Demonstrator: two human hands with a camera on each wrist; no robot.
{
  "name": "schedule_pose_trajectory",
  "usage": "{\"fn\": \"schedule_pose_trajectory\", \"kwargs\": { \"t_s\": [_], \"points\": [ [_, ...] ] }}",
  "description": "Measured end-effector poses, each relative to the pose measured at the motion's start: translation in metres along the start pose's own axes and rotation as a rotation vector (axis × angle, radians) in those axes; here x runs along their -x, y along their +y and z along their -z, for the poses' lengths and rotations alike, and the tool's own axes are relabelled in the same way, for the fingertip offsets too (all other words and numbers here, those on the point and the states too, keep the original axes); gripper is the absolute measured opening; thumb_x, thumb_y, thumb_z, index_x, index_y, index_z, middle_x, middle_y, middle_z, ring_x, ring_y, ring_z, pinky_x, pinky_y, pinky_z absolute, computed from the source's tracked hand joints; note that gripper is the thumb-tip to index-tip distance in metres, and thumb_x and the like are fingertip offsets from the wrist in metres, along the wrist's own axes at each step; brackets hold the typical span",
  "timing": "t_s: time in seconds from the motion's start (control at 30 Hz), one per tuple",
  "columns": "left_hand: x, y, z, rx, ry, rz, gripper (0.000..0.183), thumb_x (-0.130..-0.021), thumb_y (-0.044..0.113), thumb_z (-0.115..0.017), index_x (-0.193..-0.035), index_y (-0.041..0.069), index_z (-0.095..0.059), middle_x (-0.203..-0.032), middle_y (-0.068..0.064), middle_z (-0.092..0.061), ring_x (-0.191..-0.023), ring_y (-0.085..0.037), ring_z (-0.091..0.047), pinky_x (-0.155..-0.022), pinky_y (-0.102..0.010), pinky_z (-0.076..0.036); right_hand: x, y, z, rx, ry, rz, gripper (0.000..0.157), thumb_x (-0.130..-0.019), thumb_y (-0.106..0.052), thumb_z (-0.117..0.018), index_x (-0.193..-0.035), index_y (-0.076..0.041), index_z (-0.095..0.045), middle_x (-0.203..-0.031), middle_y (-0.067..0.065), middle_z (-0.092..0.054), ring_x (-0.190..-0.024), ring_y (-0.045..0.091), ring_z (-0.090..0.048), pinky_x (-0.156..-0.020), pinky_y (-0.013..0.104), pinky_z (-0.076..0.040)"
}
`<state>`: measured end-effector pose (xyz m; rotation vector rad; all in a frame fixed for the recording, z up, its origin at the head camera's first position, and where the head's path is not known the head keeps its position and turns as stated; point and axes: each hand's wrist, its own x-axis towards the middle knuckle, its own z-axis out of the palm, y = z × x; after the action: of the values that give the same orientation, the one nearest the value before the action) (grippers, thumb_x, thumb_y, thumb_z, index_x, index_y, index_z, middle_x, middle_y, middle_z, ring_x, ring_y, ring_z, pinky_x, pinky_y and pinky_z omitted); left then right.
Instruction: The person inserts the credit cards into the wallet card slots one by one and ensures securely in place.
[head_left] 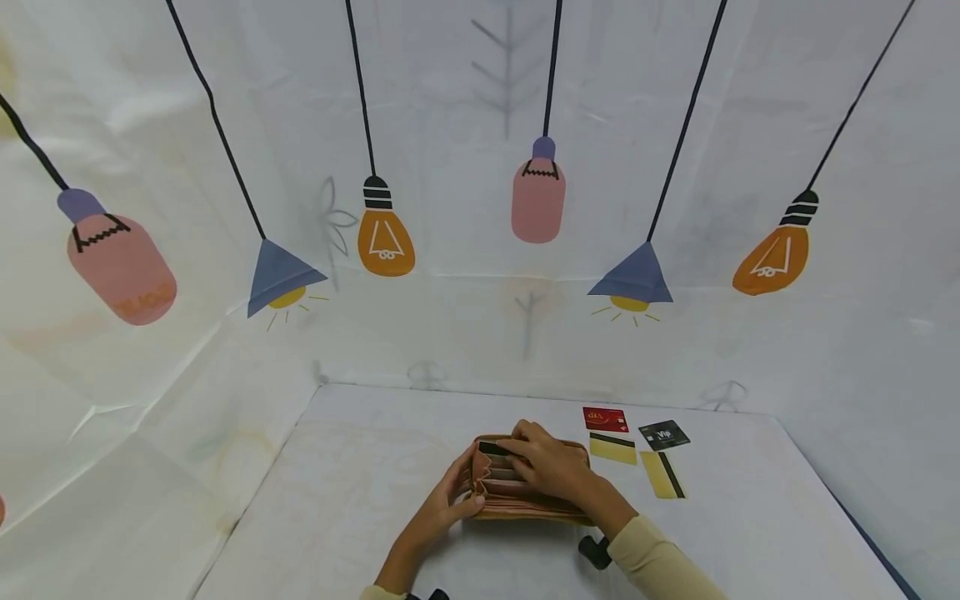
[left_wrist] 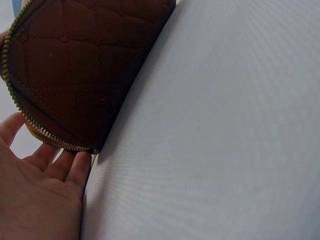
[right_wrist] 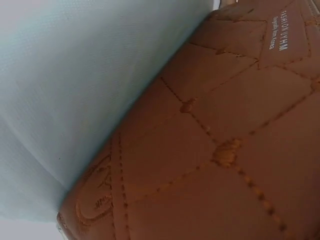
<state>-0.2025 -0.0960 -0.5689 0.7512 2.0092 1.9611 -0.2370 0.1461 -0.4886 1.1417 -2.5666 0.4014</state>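
Observation:
A brown quilted zip wallet (head_left: pixel 536 507) stands spread on the white table, its inner card slots showing in the head view. My left hand (head_left: pixel 447 506) grips the wallet's left end, thumb at the front edge. In the left wrist view, the fingers of that hand lie along the gold zipper (left_wrist: pixel 42 131). A dark-edged card (head_left: pixel 491 448) sticks out of a slot at the wallet's upper left. My right hand (head_left: pixel 551 462) reaches over the wallet and pinches this card near its right end. In the right wrist view, stitched brown wallet leather (right_wrist: pixel 200 150) hides the right hand's fingers.
Right of the wallet lie a red card (head_left: pixel 605 419), a black card (head_left: pixel 664 435) and two gold cards with dark stripes, one (head_left: pixel 612 450) close to the wallet, the other (head_left: pixel 662 475) farther right. A white sheet printed with hanging lamps (head_left: pixel 450 333) rises behind the table (head_left: pixel 337 450).

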Motion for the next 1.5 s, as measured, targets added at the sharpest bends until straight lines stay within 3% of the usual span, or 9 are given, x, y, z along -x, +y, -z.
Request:
{"fn": "schedule_pose_trajectory", "kwargs": {
  "t_s": [0.47,0.73,1.1,1.27,1.5],
  "points": [
    [0.001,0.000,0.000,0.013,-0.007,0.021,0.077,-0.101,0.017,-0.056,-0.162,0.028,-0.010,-0.167,-0.013,-0.014,-0.151,-0.041,-0.022,-0.117,-0.063,-0.024,0.004,0.000,-0.006,0.018,-0.019,0.015,0.044,-0.097,-0.043,-0.063,-0.134,-0.019,-0.066,-0.102,-0.002,-0.056,-0.084,0.005,-0.045,-0.070,0.019,-0.044],
    [0.003,-0.002,0.001,0.018,-0.011,0.011,0.077,-0.101,0.016,-0.055,-0.162,0.026,-0.009,-0.167,-0.014,-0.013,-0.151,-0.042,-0.021,-0.117,-0.063,-0.023,0.004,-0.005,-0.003,0.031,-0.114,0.007,0.045,-0.100,-0.048,-0.055,-0.135,-0.020,-0.065,-0.105,-0.002,-0.058,-0.087,0.007,-0.050,-0.075,0.027,-0.048],
    [0.002,-0.006,0.000,0.010,-0.012,0.011,0.076,-0.101,0.016,-0.055,-0.162,0.027,-0.010,-0.167,-0.012,-0.015,-0.151,-0.040,-0.024,-0.117,-0.060,-0.026,0.004,-0.009,-0.011,0.068,-0.159,-0.019,0.050,-0.100,-0.055,-0.050,-0.141,-0.027,-0.059,-0.106,-0.001,-0.055,-0.087,0.011,-0.047,-0.081,0.036,-0.048],
    [0.002,-0.005,-0.001,0.005,-0.006,0.014,0.077,-0.101,0.018,-0.057,-0.162,0.027,-0.010,-0.167,-0.010,-0.017,-0.149,-0.038,-0.027,-0.116,-0.056,-0.029,0.003,-0.012,-0.011,0.098,-0.131,-0.012,0.051,-0.100,-0.056,-0.049,-0.141,-0.027,-0.058,-0.100,0.000,-0.054,-0.082,0.010,-0.044,-0.082,0.039,-0.048],
    [0.002,-0.006,0.000,0.004,0.004,0.014,0.077,-0.101,0.018,-0.056,-0.162,0.026,-0.010,-0.167,-0.013,-0.014,-0.147,-0.042,-0.029,-0.113,-0.065,-0.028,-0.001,-0.016,-0.015,0.165,-0.101,0.024,0.051,-0.100,-0.059,-0.046,-0.133,-0.026,-0.065,-0.096,-0.002,-0.055,-0.081,0.010,-0.043,-0.075,0.034,-0.046]
  ]
}}
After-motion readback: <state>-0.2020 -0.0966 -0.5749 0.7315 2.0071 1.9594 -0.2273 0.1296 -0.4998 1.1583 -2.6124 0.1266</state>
